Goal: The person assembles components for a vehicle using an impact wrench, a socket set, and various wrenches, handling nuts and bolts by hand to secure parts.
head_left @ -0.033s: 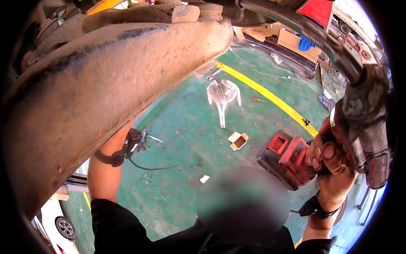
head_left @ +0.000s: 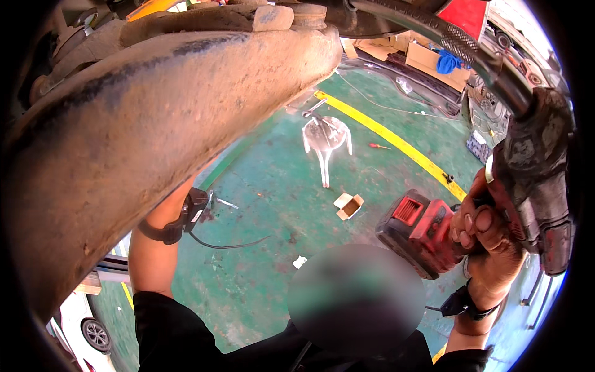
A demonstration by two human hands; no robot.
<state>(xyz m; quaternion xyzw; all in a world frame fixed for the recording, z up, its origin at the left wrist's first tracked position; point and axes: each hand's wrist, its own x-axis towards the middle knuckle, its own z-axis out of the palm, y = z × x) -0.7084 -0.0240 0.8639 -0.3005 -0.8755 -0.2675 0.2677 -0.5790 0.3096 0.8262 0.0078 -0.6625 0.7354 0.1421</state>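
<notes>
Impact wrench (head_left: 496, 204): cordless, red battery pack, dirty black body, held overhead against the underside of a raised vehicle. Right hand (head_left: 486, 242) has its fingers wrapped fully round the grip, thumb across the front. Nose of the wrench points up and to the right of the grip, just beside a braided hose (head_left: 446, 34); what it drives into is not visible.

Left hand: hidden. Left forearm (head_left: 155, 248) goes up behind the big rusty, mud-caked arm (head_left: 155, 111) left of the wrench, so I cannot tell whether those fingers are spread or closed, or what they hold. Black strap with a cable sits on that wrist.

Risks, my read:
- One-handed grip overhead; if the fastener binds, torque kick could twist the wrist or throw the nose off.
- Hose is close to the nose; a slip could chafe or snag it.
- Left hand is out of sight behind the rusty arm, a likely pinch spot if anything shifts.
- Dirt falling toward the face.

Room: tight above the wrench, metal close left and right. Below it, the green floor (head_left: 266, 204) is well apart, with a white stool (head_left: 325, 139), a small cardboard box (head_left: 349, 206) and a yellow line (head_left: 396, 142).
</notes>
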